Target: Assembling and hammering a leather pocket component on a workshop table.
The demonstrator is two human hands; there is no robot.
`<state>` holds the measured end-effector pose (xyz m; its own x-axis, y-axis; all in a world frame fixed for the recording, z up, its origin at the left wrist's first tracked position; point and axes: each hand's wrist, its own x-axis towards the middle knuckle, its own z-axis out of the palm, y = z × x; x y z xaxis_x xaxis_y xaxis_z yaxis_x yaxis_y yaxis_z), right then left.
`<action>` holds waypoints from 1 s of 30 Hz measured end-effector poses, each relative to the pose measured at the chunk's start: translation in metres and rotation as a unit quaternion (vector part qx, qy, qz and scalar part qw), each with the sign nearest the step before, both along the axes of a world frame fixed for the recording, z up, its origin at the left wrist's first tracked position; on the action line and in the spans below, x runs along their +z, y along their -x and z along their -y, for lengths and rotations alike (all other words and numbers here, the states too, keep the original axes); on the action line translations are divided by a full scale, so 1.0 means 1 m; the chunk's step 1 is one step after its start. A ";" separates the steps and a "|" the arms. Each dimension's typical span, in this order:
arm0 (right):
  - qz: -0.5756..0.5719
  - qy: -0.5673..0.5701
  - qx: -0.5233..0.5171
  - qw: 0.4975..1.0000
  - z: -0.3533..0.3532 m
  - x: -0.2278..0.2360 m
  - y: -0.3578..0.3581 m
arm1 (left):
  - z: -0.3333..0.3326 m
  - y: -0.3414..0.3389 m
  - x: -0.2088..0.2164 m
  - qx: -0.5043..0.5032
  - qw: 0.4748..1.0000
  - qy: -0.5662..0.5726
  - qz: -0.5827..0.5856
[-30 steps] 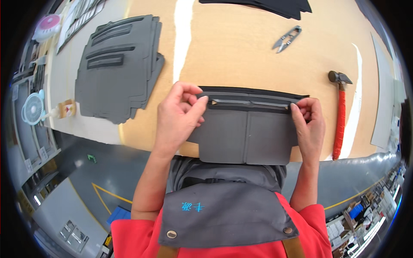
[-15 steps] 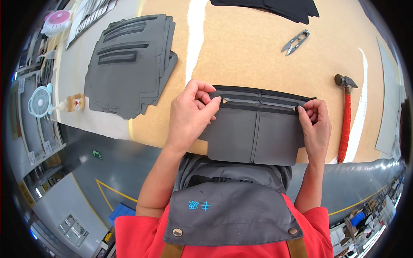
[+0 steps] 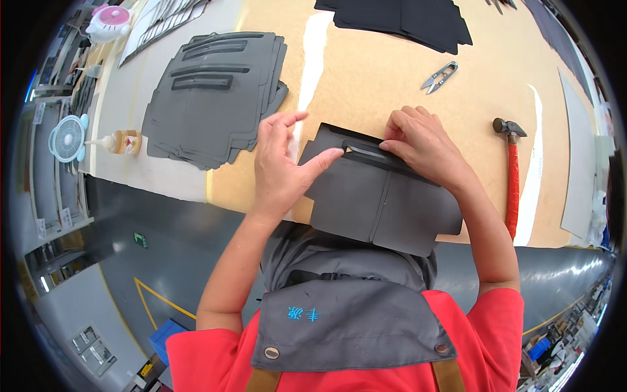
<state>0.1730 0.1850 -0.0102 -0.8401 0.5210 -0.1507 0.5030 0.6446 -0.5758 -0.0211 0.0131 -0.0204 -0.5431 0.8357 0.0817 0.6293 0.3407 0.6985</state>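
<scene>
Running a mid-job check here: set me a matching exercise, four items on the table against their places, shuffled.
1. steel hammer with red-wrapped handle
2. grey metal thread snips
3. stack of flat grey panels
4. single dark grey seamed panel

A. left of the left hand
B. partly under the right hand
C. beside the long white streak
D. between right hand and black sheets

Pairs: 1-C, 2-D, 3-A, 4-B

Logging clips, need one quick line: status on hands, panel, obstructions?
Left hand open, by slot. Right hand covers slot's right end. Panel overhangs table edge. Hammer apart, to the right.
</scene>
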 end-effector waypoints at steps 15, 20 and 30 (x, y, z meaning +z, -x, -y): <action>-0.145 0.260 -0.172 0.939 0.015 -0.015 -0.019 | -0.016 0.006 0.016 -0.075 0.812 0.114 0.568; -0.207 -0.035 -0.102 0.972 0.029 0.005 -0.014 | -0.023 0.010 0.020 -0.076 0.837 0.138 0.523; -0.107 0.017 -0.059 0.992 0.043 -0.017 -0.007 | 0.000 0.007 0.009 -0.161 0.986 -0.026 0.018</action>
